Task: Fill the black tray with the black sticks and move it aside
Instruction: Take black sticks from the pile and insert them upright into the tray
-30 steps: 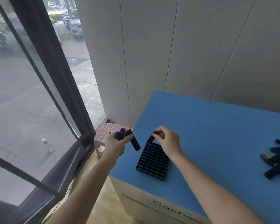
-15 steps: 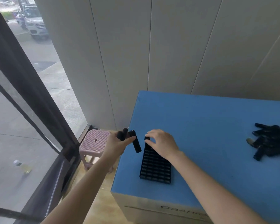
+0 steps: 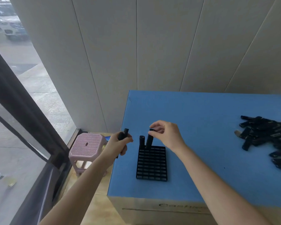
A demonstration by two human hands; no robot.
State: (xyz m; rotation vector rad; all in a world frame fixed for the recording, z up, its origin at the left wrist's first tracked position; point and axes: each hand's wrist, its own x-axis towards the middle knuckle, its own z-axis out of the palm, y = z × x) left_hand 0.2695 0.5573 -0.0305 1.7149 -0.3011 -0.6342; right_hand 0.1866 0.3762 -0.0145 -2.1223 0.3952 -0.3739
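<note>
- Lying flat near the left edge of the blue tabletop (image 3: 201, 114), the black tray (image 3: 151, 164) is a rectangular grid of small slots.
- Two sticks stand in its far row: an upright stick (image 3: 142, 142) and, just beside it, a tilted stick (image 3: 149, 141). A loose pile of sticks (image 3: 266, 135) lies well apart at the right, too tangled to count.
- The right hand (image 3: 168, 135) pinches the tilted stick's top with curled fingertips.
- The left hand (image 3: 118, 146), left of the tray, grips two held sticks (image 3: 124, 134) in a fist.
</note>
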